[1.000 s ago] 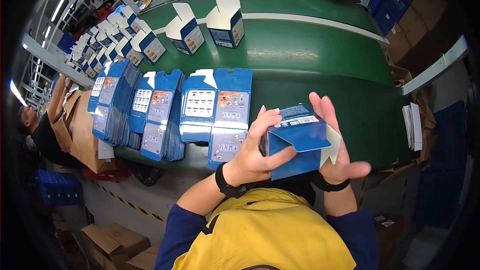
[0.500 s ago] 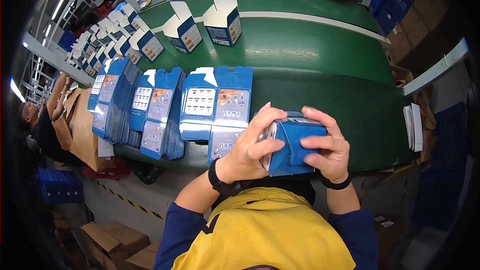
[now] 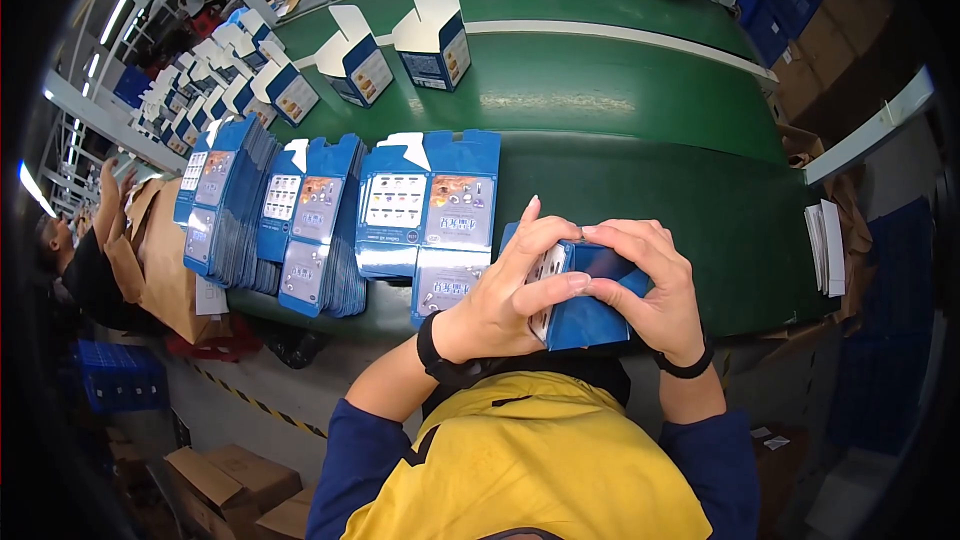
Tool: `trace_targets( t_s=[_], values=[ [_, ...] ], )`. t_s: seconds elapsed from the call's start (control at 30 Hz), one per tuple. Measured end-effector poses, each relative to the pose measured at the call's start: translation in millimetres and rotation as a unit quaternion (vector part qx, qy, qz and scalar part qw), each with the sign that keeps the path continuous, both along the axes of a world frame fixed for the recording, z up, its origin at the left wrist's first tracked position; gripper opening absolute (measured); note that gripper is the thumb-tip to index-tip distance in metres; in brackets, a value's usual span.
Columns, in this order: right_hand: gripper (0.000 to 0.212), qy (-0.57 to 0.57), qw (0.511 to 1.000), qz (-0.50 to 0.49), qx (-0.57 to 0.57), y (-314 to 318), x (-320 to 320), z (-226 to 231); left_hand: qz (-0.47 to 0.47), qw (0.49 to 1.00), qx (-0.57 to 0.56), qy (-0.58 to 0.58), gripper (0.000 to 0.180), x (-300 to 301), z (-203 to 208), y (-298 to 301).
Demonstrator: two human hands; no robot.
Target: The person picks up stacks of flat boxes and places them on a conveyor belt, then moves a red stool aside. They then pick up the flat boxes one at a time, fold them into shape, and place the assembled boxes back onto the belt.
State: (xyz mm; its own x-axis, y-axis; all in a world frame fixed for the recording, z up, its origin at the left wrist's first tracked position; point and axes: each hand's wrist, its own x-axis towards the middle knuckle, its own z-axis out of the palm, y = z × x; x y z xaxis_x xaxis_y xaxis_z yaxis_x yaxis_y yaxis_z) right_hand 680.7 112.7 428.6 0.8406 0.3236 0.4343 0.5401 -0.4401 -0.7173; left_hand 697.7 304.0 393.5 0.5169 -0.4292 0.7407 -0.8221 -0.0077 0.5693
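Close in front of my body I hold a small blue cardboard box (image 3: 588, 328) with both hands. My left hand (image 3: 505, 290) grips its left side, the index finger reaching over the top edge and the thumb on the near end. My right hand (image 3: 662, 288) is bent over the right side, its fingertips and thumb meeting the left hand's at the blue end flaps. The flaps are partly hidden under my fingers. Just left of the box lies a stack of flat blue printed cartons (image 3: 462, 205), the nearest thing to my left hand.
Two more stacks of flat cartons (image 3: 318, 225) (image 3: 222, 205) stand further left. Beyond, a green belt (image 3: 570, 80) carries upright boxes (image 3: 435, 50) with raised white flaps. White sheets (image 3: 825, 250) hang at the right edge. A co-worker (image 3: 85, 250) is at the far left beside a brown carton (image 3: 175, 260).
My right fingers have moved from the box's near end to its top left, meeting my left hand. The end flaps lie differently. The upright boxes appear slightly further left.
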Motion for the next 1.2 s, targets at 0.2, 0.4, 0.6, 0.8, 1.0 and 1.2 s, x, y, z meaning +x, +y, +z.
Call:
trace_targets(
  t_s=[0.2, 0.4, 0.6, 0.8, 1.0, 1.2],
  values=[
    [0.056, 0.126, 0.886, 0.064, 0.442, 12.4, -8.0, -22.2, -0.015, 1.0, -0.017, -0.02, 0.075, 3.0, 1.8, -6.7],
    [0.11, 0.139, 0.91, -0.023, 0.389, 32.2, -11.9, -12.0, 0.033, 0.999, -0.008, -0.007, 0.104, -0.5, -17.4, -14.2],
    [0.105, 0.128, 0.932, 0.013, 0.339, 9.8, 1.4, -29.0, -0.036, 0.98, -0.016, 0.193, 0.094, -11.4, -0.5, -7.1],
    [0.096, 0.426, 0.811, 0.1, 0.389, -20.3, 22.2, -17.3, 0.04, 0.963, 0.099, -0.247, 0.029, -7.6, 2.3, 1.7],
    [0.111, 0.356, 0.858, 0.089, 0.359, -12.4, 115.0, -28.0, 0.307, 0.896, 0.321, 0.013, 0.079, 17.8, 22.0, 67.1],
    [0.124, 0.039, 0.984, -0.06, 0.163, 12.1, 260.1, -87.6, 0.479, 0.743, 0.445, 0.143, 0.103, 18.9, -10.3, 120.9]
  ],
)
